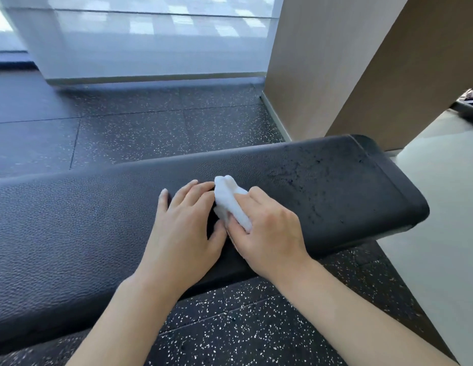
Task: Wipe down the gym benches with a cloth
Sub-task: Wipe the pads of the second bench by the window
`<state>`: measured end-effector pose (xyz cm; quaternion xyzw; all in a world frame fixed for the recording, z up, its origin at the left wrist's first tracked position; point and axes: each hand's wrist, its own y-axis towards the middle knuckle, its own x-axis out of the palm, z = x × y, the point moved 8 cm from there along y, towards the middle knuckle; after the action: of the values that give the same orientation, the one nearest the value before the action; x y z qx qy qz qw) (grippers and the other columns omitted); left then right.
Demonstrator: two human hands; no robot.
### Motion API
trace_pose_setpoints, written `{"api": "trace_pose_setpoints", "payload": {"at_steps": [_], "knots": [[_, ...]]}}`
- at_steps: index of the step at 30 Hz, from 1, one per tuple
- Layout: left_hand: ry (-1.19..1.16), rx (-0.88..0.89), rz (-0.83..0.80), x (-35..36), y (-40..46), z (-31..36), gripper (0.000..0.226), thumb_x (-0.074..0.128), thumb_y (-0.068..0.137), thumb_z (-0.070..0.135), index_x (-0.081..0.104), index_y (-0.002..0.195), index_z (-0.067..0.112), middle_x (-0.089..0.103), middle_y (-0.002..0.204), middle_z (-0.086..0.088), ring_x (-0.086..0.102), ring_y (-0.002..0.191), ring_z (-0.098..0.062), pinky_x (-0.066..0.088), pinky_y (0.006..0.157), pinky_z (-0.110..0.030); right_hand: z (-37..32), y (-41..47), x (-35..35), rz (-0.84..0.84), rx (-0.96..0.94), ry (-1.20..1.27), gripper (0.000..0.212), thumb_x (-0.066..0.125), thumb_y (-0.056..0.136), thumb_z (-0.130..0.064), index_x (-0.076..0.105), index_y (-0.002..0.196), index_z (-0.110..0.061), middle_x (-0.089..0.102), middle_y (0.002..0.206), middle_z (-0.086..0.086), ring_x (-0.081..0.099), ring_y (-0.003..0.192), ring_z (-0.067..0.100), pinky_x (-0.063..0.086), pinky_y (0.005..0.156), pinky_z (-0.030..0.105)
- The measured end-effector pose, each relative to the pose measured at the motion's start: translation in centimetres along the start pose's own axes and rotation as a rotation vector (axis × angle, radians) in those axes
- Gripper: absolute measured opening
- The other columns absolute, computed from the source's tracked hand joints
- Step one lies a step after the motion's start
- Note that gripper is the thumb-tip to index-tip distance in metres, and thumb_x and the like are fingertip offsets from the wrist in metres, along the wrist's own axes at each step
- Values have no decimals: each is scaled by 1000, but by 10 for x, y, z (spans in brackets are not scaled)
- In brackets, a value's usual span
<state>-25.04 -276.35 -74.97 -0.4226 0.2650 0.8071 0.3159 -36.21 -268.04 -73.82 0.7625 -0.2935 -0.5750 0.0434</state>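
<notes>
Head view, looking down at both hands on the pad. The right hand comes in from the lower right, wrist bent a bit, knuckles up, and it's got the white cloth bunched under its curled fingers, with the thumb side tucked against it. Cloth sticks out past the fingers toward the far edge, all crumpled, sitting right on top of the bench. The left hand is just beside it, palm down and flat on the pad, fingers straight and loosely spread, fingertips touching the cloth's left edge, thumb angled in toward the right hand. Both forearms are bare and run up from the bottom of the frame.

The bench is black textured vinyl, running across the frame from left to right, rounded end on the right. That right end has dark speckly marks on it, can't tell if it's wet or worn. Underneath is black speckled rubber flooring, a tan wood-look column behind the bench end, and a frosted glass panel further back
</notes>
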Motion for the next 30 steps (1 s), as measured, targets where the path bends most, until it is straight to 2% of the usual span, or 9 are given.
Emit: {"api": "trace_pose_setpoints", "payload": {"at_steps": [3,6,9,15,17,19,22,24,30], "knots": [[49,-23,73,2,-1,4,40,57,96,32,63,134,22,59,147,10,45,147,-19,28,122,-60,7,16,3,-9,-5,4,27,64,97,-45,71,111,-23,38,82,-10,55,69,20,44,54,34],[69,-35,99,0,-1,4,42,57,92,35,67,130,21,62,143,10,51,141,-19,32,120,-58,8,29,2,-14,-60,26,41,48,97,-50,70,117,-22,42,83,-7,60,71,26,47,55,35],[74,-36,103,-1,1,5,41,57,91,36,68,128,24,62,142,14,53,139,-17,33,120,-57,33,38,-6,25,-84,-21,53,34,92,-53,70,111,-19,46,82,-3,54,63,27,37,53,30],[97,-53,117,-2,0,11,40,58,90,34,69,127,23,62,140,13,53,136,-15,36,118,-55,147,56,-37,80,203,-140,55,32,95,-55,68,101,-14,42,82,-1,43,65,28,27,58,32],[106,-60,125,-2,1,12,39,58,90,33,68,125,23,62,139,13,54,134,-15,37,118,-55,126,50,-38,82,152,-203,46,40,102,-53,67,112,-17,42,85,-2,41,64,25,27,56,31],[120,-59,127,-1,2,13,39,57,89,34,67,125,24,62,139,13,55,132,-16,38,117,-55,75,35,-30,44,-32,-148,36,46,105,-48,61,126,-22,52,94,-1,53,69,27,38,52,30],[120,-68,111,1,1,12,43,54,89,34,65,130,25,61,142,11,54,134,-17,38,116,-55,5,0,-13,-59,-276,31,20,57,100,-38,63,110,-21,56,92,-2,61,70,25,49,49,35],[122,-67,104,2,1,14,44,53,89,33,65,131,25,61,143,11,54,135,-18,37,117,-55,17,2,-18,-59,-226,100,31,49,96,-42,67,96,-17,51,81,-2,57,63,25,42,49,30],[133,-67,115,1,0,15,42,54,89,30,66,128,21,61,143,10,54,135,-18,36,118,-55,126,32,-46,69,115,-44,37,44,98,-44,68,101,-16,43,80,-3,51,63,28,30,58,31]]}}
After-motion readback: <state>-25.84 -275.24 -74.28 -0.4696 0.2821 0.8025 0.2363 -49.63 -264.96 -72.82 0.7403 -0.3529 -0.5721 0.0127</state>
